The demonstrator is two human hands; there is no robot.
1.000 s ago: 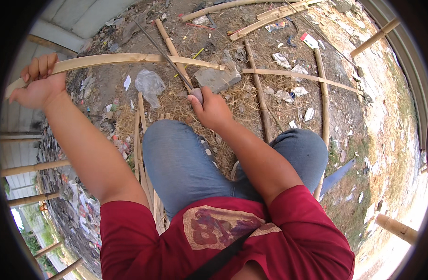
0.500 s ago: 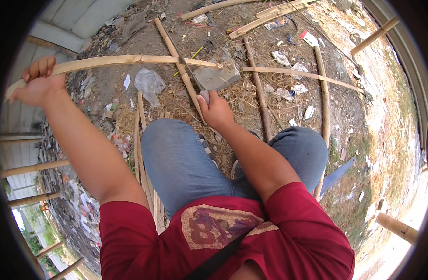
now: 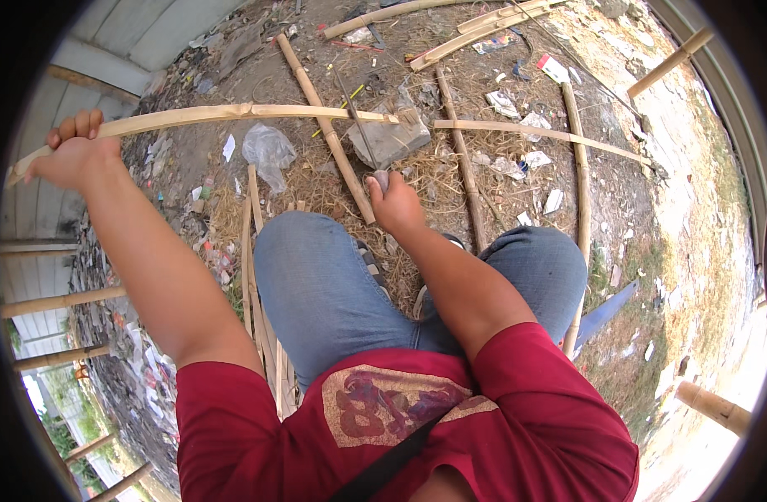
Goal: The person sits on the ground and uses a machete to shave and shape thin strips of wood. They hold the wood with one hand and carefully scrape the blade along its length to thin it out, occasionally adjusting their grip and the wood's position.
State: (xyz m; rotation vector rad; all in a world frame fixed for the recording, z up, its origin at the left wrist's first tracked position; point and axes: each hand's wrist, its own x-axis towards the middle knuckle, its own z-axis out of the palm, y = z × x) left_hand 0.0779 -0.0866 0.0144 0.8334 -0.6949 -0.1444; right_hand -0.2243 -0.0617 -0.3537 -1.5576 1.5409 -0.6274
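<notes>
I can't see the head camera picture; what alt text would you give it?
A seated person in a red shirt and jeans grips a long split bamboo strip in the raised left hand, its far end on a grey block. The right hand grips a thin knife over littered ground.

Clear plastic bag (image 3: 268, 152) (crumpled) on ground; white-red wrapper (image 3: 554, 69) beyond.

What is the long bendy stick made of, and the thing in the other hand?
The long strip held by the left hand looks like split bamboo: pale tan, dry, matte, with ring-like joints. The tool in the right hand seems to be a metal blade, thin, dark and dull; its handle is hidden in the fist.
</notes>
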